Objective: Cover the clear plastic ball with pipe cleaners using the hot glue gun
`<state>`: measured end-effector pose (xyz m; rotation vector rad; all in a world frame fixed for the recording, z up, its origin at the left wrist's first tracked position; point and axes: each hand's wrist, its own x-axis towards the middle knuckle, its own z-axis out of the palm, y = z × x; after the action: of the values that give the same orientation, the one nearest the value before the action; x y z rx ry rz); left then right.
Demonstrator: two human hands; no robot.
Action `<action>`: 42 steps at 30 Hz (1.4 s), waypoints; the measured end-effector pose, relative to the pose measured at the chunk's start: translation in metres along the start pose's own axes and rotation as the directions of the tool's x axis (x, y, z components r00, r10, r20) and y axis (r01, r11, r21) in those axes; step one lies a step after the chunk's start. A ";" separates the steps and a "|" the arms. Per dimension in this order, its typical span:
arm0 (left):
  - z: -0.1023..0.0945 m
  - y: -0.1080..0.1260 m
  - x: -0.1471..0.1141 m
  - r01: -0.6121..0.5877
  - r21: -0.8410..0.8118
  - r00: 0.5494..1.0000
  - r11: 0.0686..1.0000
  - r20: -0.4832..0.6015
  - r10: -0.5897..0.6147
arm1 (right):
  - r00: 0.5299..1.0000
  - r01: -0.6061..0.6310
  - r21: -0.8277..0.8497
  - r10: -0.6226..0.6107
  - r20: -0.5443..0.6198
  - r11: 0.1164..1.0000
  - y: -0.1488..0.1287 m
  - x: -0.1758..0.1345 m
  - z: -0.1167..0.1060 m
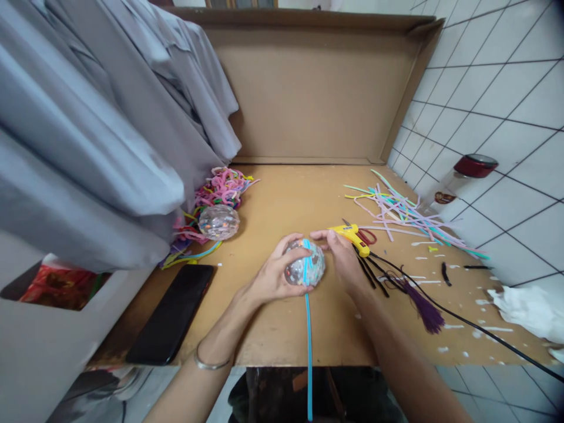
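My left hand (282,267) is closed around a clear faceted ball (319,271), low over the middle of the board. A light-blue strip (309,346) loops over the ball and hangs down past the table's front edge. Beside the ball's right side is my right hand (341,258), its fingers stretched toward the ball; whether a fingertip touches it is hard to tell. A yellow glue gun (352,236) lies just behind my right hand, its black cable running off to the right. A second clear ball (219,222) rests at the left.
Tangled coloured strips (224,188) lie at left beneath a grey cloth (145,117). A black phone (171,314) lies near the front left. At right are straight pastel strips (396,208), a purple tassel (423,306), a red-lidded jar (458,182) and white tissue (522,311).
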<state>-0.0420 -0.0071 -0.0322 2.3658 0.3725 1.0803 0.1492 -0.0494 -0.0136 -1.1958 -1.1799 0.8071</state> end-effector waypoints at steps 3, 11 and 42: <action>0.003 0.001 -0.002 -0.118 0.136 0.992 0.984 -0.023 0.123 | 0.995 -0.063 0.042 0.066 -0.075 0.997 0.006 0.002 0.000; 0.008 0.005 -0.001 -0.289 0.215 0.952 0.933 -0.042 0.304 | 0.998 0.001 -0.002 -0.001 0.056 1.000 -0.003 -0.001 0.000; 0.006 -0.006 0.000 0.065 -0.017 0.991 0.998 -0.117 -0.066 | 0.981 0.134 0.016 -0.135 0.138 0.991 -0.009 -0.006 0.002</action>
<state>-0.0377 -0.0037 -0.0388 2.2679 0.4805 1.1909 0.1445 -0.0569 -0.0064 -1.0553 -1.3565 0.8007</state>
